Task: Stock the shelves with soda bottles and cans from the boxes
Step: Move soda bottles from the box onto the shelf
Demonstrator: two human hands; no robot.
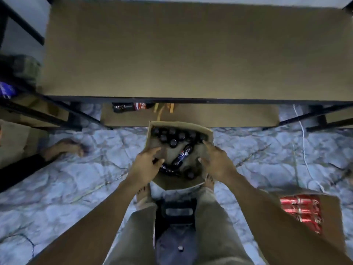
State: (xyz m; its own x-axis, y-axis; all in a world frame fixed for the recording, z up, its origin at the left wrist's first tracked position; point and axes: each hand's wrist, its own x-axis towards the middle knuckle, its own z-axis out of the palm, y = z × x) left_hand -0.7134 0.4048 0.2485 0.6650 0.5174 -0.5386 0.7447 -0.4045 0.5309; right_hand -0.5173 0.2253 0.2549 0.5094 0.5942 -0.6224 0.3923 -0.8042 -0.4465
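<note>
Marbled floor (76, 178) bears a box (177, 183) holding a Pepsi bottle (182, 155); left hand (146, 166) and right hand (216, 162) reach in, fingers (155, 150) spread.

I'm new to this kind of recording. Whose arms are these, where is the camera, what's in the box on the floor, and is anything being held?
There is no machine here. A person wears one wide-angle camera on the head, and it looks down past their own arms. The left hand and right hand reach into an open cardboard box on the marbled floor. Their fingers are loosely spread and neither hand plainly grips anything. Dark capped bottles stand at the far end of the box, and a Pepsi bottle lies on its side. Ahead is a brown shelf. A Coca-Cola bottle lies on the lower board beneath it. At right, a second box holds red cans. At left is another person's foot.
</note>
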